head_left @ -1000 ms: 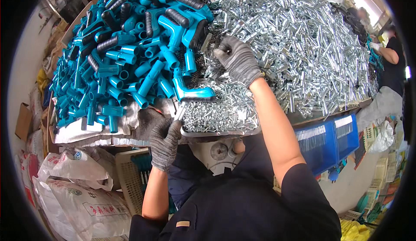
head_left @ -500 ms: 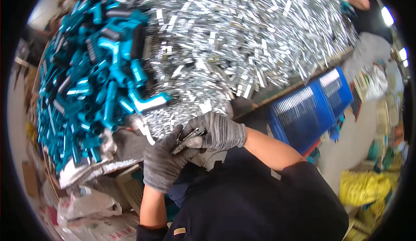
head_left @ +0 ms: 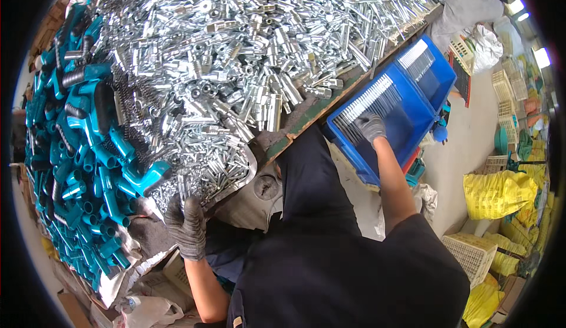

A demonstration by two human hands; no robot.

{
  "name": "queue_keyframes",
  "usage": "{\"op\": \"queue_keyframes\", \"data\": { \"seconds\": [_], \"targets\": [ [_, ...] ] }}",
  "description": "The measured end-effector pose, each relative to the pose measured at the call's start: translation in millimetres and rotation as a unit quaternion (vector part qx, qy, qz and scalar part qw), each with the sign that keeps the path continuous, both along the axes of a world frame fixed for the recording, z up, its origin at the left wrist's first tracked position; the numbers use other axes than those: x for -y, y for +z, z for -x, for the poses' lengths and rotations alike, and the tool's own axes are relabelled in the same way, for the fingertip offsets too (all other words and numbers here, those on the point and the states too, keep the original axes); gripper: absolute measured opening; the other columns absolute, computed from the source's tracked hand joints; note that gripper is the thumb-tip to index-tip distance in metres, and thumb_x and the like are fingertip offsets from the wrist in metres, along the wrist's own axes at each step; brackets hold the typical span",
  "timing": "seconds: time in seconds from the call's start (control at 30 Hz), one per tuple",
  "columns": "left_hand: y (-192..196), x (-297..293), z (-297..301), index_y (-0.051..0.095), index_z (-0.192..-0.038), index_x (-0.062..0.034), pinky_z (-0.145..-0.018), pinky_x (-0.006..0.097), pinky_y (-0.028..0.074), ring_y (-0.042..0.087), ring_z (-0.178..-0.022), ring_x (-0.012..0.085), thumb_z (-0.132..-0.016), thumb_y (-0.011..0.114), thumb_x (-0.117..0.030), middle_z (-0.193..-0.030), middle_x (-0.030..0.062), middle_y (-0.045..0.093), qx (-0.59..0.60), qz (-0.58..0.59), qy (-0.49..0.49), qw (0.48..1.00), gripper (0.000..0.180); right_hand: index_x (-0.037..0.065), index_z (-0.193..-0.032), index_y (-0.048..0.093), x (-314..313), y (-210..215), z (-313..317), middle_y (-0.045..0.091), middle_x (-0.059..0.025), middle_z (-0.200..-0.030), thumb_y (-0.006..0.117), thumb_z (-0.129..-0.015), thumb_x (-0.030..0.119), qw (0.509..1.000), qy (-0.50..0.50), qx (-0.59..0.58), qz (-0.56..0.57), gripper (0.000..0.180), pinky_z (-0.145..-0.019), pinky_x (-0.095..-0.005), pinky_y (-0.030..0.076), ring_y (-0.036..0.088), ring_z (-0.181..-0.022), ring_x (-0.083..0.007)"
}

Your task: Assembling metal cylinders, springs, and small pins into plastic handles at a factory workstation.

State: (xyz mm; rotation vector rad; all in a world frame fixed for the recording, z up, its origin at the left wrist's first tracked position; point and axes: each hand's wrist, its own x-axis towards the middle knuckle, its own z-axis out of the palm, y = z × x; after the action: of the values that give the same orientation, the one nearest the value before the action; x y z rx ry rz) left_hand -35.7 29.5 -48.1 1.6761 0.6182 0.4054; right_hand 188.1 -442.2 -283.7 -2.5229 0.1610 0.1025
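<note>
In a grey knit glove, my left hand (head_left: 188,231) is at the near edge of the heap of small silver metal parts (head_left: 212,172). Its fingers and thumb point up around a slim silver metal part (head_left: 181,185), though the grip is partly hidden. My right hand (head_left: 371,126), gloved alike, reaches into a blue plastic bin (head_left: 368,160) on the right. There it touches a row of thin grey metal rods (head_left: 377,95); its fingers are curled in, and anything between them is hidden.
Larger silver fittings (head_left: 271,101) cover most of the bench, whose wooden edge (head_left: 295,133) runs beside the bin. Teal drill-shaped housings (head_left: 88,127) pile up at left. Yellow sacks (head_left: 498,192) and a cream basket (head_left: 471,254) are on the floor at right.
My hands have moved apart from the small metal pieces they held together. The right went right into the blue bin, the left slightly left by the heap. The view has shifted.
</note>
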Motion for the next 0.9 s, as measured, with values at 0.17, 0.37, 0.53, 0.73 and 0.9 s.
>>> {"op": "queue_keyframes", "data": {
  "seconds": [0.17, 0.37, 0.53, 0.73, 0.9],
  "targets": [
    [8.6, -2.5, 2.3, 0.055, -0.081, -0.0084, -0.037, 0.021, 0.026, 0.038, -0.04, 0.0049, -0.086, 0.068, -0.036, -0.054, -0.0029, 0.046, -0.028, 0.045, -0.011, 0.999, 0.032, 0.007, -0.093, 0.069, -25.1, -36.3, -1.2, 0.068, -0.0179, -0.093, 0.07, -0.073, 0.017, 0.99, 0.047, -0.086, 0.105, 0.022, -0.08, -0.0368, 0.05, 0.065, -0.087, -0.0316],
    [3.9, -2.2, -0.8, 0.056, -0.08, -0.0071, -0.037, 0.021, 0.026, 0.037, -0.039, 0.0049, -0.086, 0.068, -0.036, -0.053, -0.003, 0.046, -0.033, 0.064, -0.012, 0.997, 0.031, 0.008, -0.093, 0.07, 1.7, -93.3, -21.2, 0.067, -0.0175, -0.091, 0.067, -0.077, 0.018, 0.989, 0.048, -0.133, 0.049, 0.019, -0.078, -0.0371, 0.05, 0.065, -0.082, -0.0316],
    [17.7, -1.7, -1.8, 0.059, -0.082, -0.0051, -0.037, 0.021, 0.028, 0.041, -0.04, 0.0057, -0.084, 0.069, -0.039, -0.056, -0.0009, 0.052, -0.046, 0.072, -0.021, 0.996, 0.035, 0.005, -0.088, 0.067, -13.9, 27.0, 4.2, 0.066, -0.0063, -0.079, 0.066, -0.08, 0.016, 0.981, -0.115, 0.149, -0.047, 0.014, -0.065, -0.028, 0.048, 0.062, -0.071, -0.0168],
    [53.7, 27.2, -13.9, 0.063, -0.091, 0.0003, -0.048, 0.022, 0.043, 0.06, -0.056, 0.0112, -0.081, 0.068, -0.04, -0.071, 0.0075, 0.066, -0.057, 0.114, -0.151, 0.98, 0.042, 0.005, -0.088, 0.057, -136.3, 222.9, 61.2, 0.056, -0.0011, -0.071, 0.057, -0.091, 0.022, 0.853, 0.054, 0.054, -0.516, 0.017, -0.052, -0.0239, 0.044, 0.055, -0.062, -0.0096],
    [64.3, 47.7, -24.0, 0.064, -0.093, 0.0014, -0.062, 0.023, 0.047, 0.059, -0.068, 0.0088, -0.081, 0.071, -0.008, -0.077, 0.0043, 0.066, -0.086, 0.154, -0.171, 0.969, 0.016, 0.001, -0.102, 0.058, -255.6, 242.8, 111.7, 0.063, -0.0092, -0.09, 0.064, -0.086, 0.039, 0.834, 0.255, -0.077, -0.483, 0.042, -0.075, -0.0318, 0.046, 0.058, -0.085, -0.0179]
  ]
}}
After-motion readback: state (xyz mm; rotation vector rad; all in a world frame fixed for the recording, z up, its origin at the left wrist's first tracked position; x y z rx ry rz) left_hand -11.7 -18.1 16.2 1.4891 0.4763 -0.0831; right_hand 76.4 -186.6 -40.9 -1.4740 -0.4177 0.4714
